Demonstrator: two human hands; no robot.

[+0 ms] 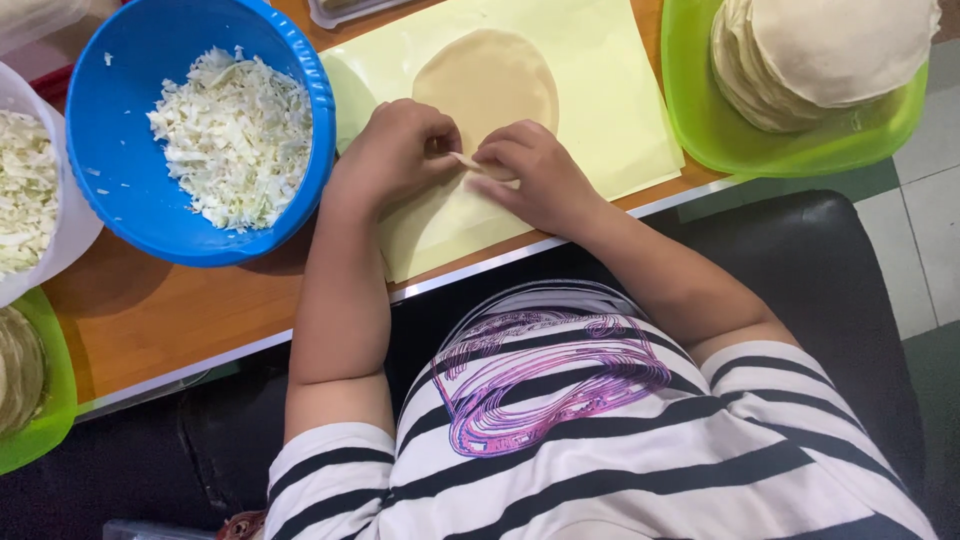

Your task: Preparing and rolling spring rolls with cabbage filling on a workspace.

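Two bare hands meet at the near edge of a round dough wrapper (487, 85) that lies flat on a pale yellow sheet (600, 90). Left hand (395, 155): fingers curled in, tips pressed down on the wrapper's near edge, narrow pinch. Right hand (528, 172): fingers also bent, tips touching the same folded edge, narrow pinch; a thin rolled lip of dough shows between the two sets of fingertips. Both hands hold the wrapper; the far half of the wrapper lies uncovered and flat. What lies under the fold, if anything, is hidden by the fingers.

Yellow sheet rests on a wooden table (150, 310), its near corner reaching the table's light-coloured edge. Left of the left hand, just beside the forearm: a blue bowl (110, 170) with shredded cabbage (235, 135) piled in it. Further left, partly cut off, a white container (75, 225) with more shredded cabbage. Right of the sheet, touching its edge: a green tray (700, 130) bearing a tall stack of wrappers (820, 55). At the far left near corner, another green tray (45, 425), with a second stack only partly in view. Person wears a striped shirt (600, 470), seated on a black chair (840, 290).
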